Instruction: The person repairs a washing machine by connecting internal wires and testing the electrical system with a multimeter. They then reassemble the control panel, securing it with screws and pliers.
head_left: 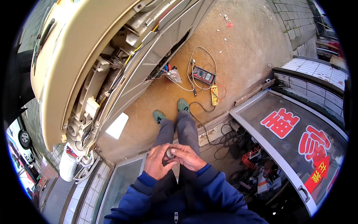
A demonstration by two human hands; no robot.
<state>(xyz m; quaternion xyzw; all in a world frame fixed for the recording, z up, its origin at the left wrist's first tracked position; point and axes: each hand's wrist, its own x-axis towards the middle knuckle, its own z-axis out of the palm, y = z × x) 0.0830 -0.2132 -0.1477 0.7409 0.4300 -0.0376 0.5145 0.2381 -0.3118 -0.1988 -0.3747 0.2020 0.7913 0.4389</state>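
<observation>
In front of my body my left hand (158,163) and my right hand (188,158) come together over my lap. Between their fingertips is a small round greyish part (170,153); the fingers cover much of it, and its exact kind does not show. Both hands are closed around it. Ahead and to the left stands a large cream-coloured appliance (61,86), opened up, with wires and inner parts exposed along its edge. A multimeter (204,75) lies on the ground beyond my feet, with a yellow power strip (214,95) beside it.
A white flat panel (117,126) lies by the appliance. Cables (203,106) loop over the ground. At the right is a framed glass door (257,112) with red lettering; tools and a red coiled hose (250,158) crowd the dark space behind it.
</observation>
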